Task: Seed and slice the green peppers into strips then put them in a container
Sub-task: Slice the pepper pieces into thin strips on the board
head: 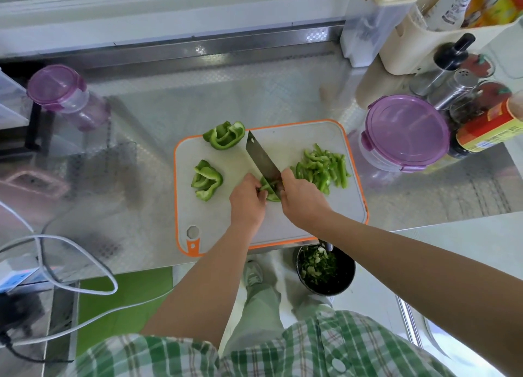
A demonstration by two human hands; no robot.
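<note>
**On the board: a pepper piece held under the cleaver**

On the white plastic cutting board with an orange rim (346, 198), which lies on a patterned steel counter (141, 150), the left hand (247, 200) curls its fingers over a flat green pepper piece (268, 191) and pins it down near the board's middle. The right hand (301, 198) is closed round the handle of a broad steel cleaver (261, 159); the handle itself is hidden inside the fist. The blade stands on edge with its heel at the pepper piece, just beside the left fingertips. Its tip points away toward the board's far left corner.

To the right of the blade, a loose heap of cut green pepper strips (324, 167) lies on the board near its right edge. Left of the blade, a folded green pepper section (225, 135) sits across the far rim, and a second green pepper section (207, 180) rests by the left edge.

Off the board to the right, a round clear plastic container with a purple clip-on lid (406, 132) stands on the counter, lid on, near the far right corner. A taller clear jar with a purple lid (56, 89) stands well apart at the far left. Below the counter's near edge, beside the person's feet, a round black bin (325, 269) holds green and pale scraps.
</note>
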